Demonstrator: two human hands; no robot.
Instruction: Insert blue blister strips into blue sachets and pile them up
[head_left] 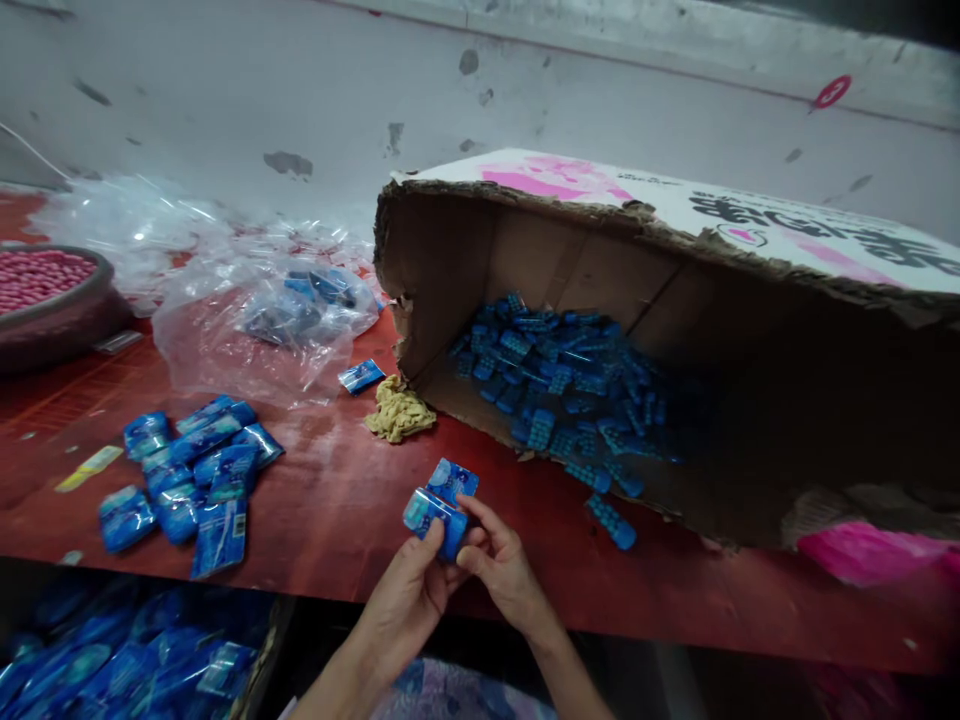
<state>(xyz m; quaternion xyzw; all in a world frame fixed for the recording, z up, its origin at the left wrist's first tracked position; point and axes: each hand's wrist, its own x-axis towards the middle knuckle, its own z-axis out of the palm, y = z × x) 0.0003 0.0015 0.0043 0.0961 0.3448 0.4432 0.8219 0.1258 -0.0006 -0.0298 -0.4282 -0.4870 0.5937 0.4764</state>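
Note:
Near the table's front edge, my left hand (414, 590) grips a small shiny blue packet (435, 515) with the thumb on top. A flat blue printed piece (453, 480) sticks out behind it; whether the two are joined I cannot tell. From the right, my right hand (501, 565) pinches the packet's right end between thumb and bent fingers. Beyond my hands lies a crumpled yellowish cloth (400, 410), with a single flat blue sachet (361, 376) beside it. Off to the left is a loose pile of filled blue packets (199, 460).
A torn cardboard box (442, 215) lies on its side at right, holding many small blue ridged pieces (562, 370); one blue piece (611, 522) lies outside. Clear plastic bags (225, 330) and a bowl (67, 325) of pink pellets stand left. Below is a bin of blue packets (127, 650).

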